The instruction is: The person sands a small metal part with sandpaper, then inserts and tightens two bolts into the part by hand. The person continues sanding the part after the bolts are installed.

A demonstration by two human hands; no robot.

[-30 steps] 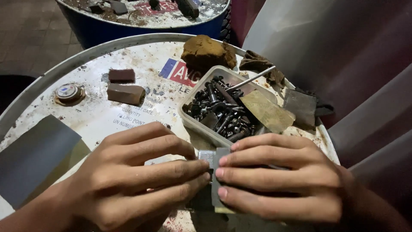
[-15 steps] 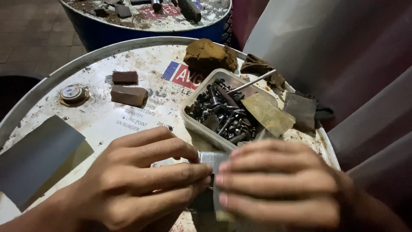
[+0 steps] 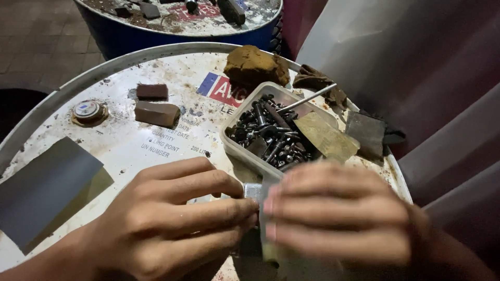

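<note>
On the drum lid, a grey sheet lies far left, with two brown blocks behind it. The left hand keeps its fingers curled onto a small metal piece at centre. The right hand meets it there, fingers flat over a pale sheet. That hand has gone blurred since a second ago — it looks mid-rub. The tub of screws sits just behind.

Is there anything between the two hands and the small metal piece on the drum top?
Nothing visible is between them. The left hand and right hand both already touch the small metal piece, fingertips meeting over it. The plastic tub of screws stands just behind.
</note>
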